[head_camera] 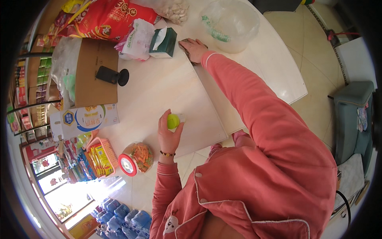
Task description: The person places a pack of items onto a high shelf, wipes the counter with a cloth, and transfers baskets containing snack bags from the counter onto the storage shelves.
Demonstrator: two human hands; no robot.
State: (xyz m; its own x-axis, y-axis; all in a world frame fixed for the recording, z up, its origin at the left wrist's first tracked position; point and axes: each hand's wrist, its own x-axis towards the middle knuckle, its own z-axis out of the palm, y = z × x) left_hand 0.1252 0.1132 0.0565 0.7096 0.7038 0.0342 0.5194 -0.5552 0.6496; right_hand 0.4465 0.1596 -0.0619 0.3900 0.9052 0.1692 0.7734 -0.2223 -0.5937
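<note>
My left hand [169,137] grips a small container with a bright yellow-green lid [173,121] and a clear body, at the near part of the white table [194,101]. My right arm reaches far forward across the table. Under its palm and fingers, my right hand [195,50] holds a dark brown patterned cloth [191,57] against the tabletop. A dark green tissue box [167,46] with a tissue sticking out stands just left of that hand. To the right of it sits a large clear plastic bag [235,24] with green printing.
A red-lidded jar of orange strips [140,156] stands by the table's near left edge, beside a pink basket of yellow packets [104,155]. Along the left are a cardboard box [97,71], a black phone stand [112,74] and a white printed carton [89,119]. Red packaging [110,18] lies at the back.
</note>
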